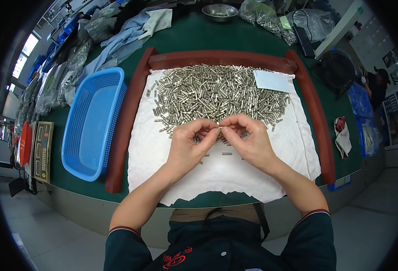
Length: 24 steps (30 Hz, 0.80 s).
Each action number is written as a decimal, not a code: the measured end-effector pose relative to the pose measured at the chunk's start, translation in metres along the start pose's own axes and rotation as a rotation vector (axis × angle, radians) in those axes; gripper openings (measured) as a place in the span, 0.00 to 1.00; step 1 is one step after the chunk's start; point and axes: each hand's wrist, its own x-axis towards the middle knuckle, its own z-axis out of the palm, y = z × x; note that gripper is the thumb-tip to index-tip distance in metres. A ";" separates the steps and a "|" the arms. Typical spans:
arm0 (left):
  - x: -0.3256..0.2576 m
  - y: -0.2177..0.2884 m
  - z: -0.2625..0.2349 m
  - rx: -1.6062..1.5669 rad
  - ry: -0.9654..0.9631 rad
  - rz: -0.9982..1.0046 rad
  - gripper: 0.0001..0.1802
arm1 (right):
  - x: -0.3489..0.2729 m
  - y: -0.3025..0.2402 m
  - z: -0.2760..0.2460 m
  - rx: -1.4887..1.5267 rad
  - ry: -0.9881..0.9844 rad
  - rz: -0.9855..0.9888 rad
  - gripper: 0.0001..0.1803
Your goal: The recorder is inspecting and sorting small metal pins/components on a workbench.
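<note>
My left hand (188, 141) and my right hand (249, 141) meet over the white cloth (153, 167). Between their fingertips they pinch one small metal pin (219, 128), mostly covered by the fingers. Just beyond the hands spreads a large heap of short silvery metal pins (212, 92). A few loose pins lie nearer to me on the cloth, one of them a single pin (227, 154) between my wrists. A pale paper sheet (272, 81) rests on the heap's right part.
A dark red wooden frame (221, 56) borders the cloth on three sides. Left of it stands a blue plastic basket (90, 124). A metal bowl (219, 11) and bagged parts (271, 22) sit at the back. A black fan (336, 70) and a person (377, 88) are at the right.
</note>
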 end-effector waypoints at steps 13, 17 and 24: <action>-0.003 -0.003 0.001 -0.021 -0.066 -0.040 0.05 | -0.003 0.003 0.001 -0.056 -0.007 -0.016 0.07; -0.001 -0.003 0.001 -0.031 -0.060 -0.052 0.05 | -0.001 0.005 0.001 -0.010 -0.001 0.008 0.07; 0.000 -0.004 0.001 -0.038 -0.046 -0.075 0.05 | 0.000 0.005 0.001 0.026 0.013 0.043 0.07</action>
